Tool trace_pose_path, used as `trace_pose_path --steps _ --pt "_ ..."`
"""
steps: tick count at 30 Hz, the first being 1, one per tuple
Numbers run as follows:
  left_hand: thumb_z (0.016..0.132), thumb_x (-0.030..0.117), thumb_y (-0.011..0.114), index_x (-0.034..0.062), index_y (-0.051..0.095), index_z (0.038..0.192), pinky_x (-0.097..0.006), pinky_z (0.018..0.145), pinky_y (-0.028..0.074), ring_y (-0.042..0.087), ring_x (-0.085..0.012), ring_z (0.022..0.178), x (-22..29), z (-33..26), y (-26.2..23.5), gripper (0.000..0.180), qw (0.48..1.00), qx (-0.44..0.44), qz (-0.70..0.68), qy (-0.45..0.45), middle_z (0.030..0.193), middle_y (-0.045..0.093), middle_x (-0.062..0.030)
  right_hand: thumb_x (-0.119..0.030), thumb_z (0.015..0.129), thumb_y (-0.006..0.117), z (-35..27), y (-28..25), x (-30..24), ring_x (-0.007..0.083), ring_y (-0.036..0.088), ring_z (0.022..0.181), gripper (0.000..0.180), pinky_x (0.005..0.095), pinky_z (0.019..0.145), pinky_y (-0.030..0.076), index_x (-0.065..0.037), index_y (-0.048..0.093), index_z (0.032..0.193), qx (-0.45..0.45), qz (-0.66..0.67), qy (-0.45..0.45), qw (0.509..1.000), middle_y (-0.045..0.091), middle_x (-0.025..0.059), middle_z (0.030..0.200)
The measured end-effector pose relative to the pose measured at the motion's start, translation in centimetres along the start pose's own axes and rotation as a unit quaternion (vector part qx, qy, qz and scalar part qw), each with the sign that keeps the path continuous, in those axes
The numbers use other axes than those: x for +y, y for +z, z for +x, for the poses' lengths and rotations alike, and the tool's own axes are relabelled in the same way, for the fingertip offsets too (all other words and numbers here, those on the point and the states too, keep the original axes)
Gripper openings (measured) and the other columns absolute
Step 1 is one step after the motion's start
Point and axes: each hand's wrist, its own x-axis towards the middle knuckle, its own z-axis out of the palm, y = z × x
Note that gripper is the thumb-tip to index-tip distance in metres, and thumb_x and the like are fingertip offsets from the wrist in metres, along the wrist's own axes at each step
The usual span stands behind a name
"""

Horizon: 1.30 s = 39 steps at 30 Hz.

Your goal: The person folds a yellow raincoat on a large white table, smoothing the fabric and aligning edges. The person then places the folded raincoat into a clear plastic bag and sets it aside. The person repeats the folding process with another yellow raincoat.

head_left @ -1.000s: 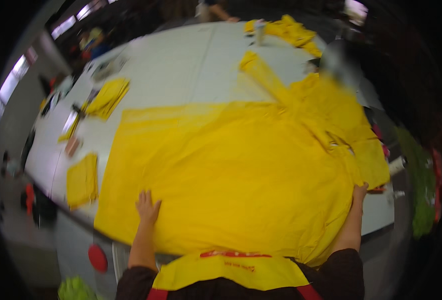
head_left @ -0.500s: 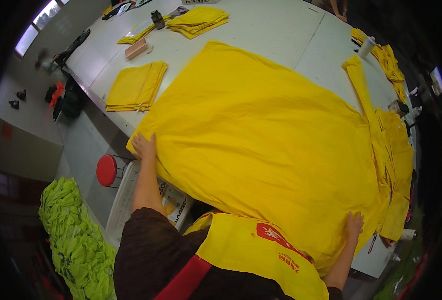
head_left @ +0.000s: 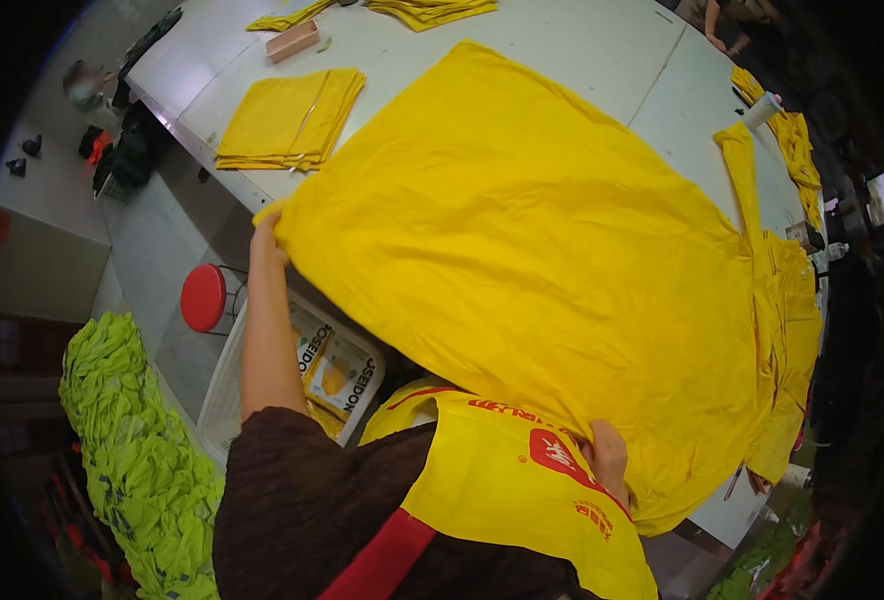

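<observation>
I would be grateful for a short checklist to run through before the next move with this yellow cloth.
1. Left hand at the left corner of the yellow cloth: ok, it appears to hold it, fingertips hidden.
2. Right hand at the near edge: ok, it is there.
3. Right hand's grip closed on the fabric: cannot tell, the fingers are partly hidden.
4. Cloth smooth: not ok, creases run across it.
5. Near edge within the table: not ok, it appears to reach past the edge.
6. Pink tray clear of the cloth: ok, they are apart.
</observation>
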Motion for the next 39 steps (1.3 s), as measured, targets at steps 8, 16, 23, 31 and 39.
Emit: trace_pose_path --steps 8,16,23,31,39 --pt "0.080 0.009 0.058 0.0000 0.056 0.094 -0.029 0.067 0.050 0.058 -0.0182 0.075 12.7 -8.3 27.1 0.017 0.924 -0.258 0.154 0.238 0.086 0.060 -0.0079 0.001 0.081 0.049 1.0 -4.8 3.0 0.0129 0.045 0.053 0.018 0.0263 0.050 0.037 0.002 0.057 0.096 0.095 0.142 0.235 0.957 0.046 0.0100 0.062" --pt "0.078 0.012 0.063 0.0006 0.058 0.095 -0.029 0.073 0.050 0.059 -0.0162 0.080 16.9 -7.6 23.1 0.021 0.879 -0.297 0.125 0.353 0.090 0.060 -0.0070 0.002 0.077 0.051 0.5 -6.9 1.3 0.0126 0.048 0.056 0.020 0.0240 0.054 0.040 0.003 0.058 0.096 0.083 0.180 0.180 0.963 0.051 0.0077 0.066" --pt "0.077 -0.001 0.059 -0.0043 0.053 0.106 -0.036 0.077 0.051 0.061 -0.0267 0.089 5.6 3.0 3.2 0.030 0.988 -0.050 0.093 0.111 0.100 0.060 -0.0148 -0.004 0.071 0.062 0.8 -2.5 -0.6 0.0343 0.057 0.098 0.021 0.0386 0.084 0.046 0.000 0.060 0.091 -0.028 0.089 0.020 0.995 0.061 0.0187 0.100" --pt "0.076 0.013 0.066 -0.0054 0.050 0.110 -0.039 0.082 0.047 0.057 -0.0309 0.095 -2.1 5.0 -5.0 0.042 0.856 0.280 0.328 0.287 0.105 0.057 -0.0179 -0.029 0.077 0.062 1.6 -0.2 -0.2 0.0397 0.037 0.120 0.049 0.0515 0.098 0.028 -0.004 0.050 0.118 -0.007 -0.018 0.152 0.988 0.043 0.0213 0.127" --pt "0.078 0.028 0.066 0.0023 0.048 0.121 -0.046 0.102 0.028 0.038 -0.0344 0.121 -16.5 -11.1 13.5 0.053 0.548 -0.221 0.553 0.587 0.126 0.046 -0.0207 -0.050 0.078 0.055 2.6 2.0 -1.7 0.0398 0.018 0.132 0.072 0.0631 0.100 0.012 -0.008 0.035 0.134 -0.020 -0.070 0.253 0.965 0.025 0.0204 0.141"
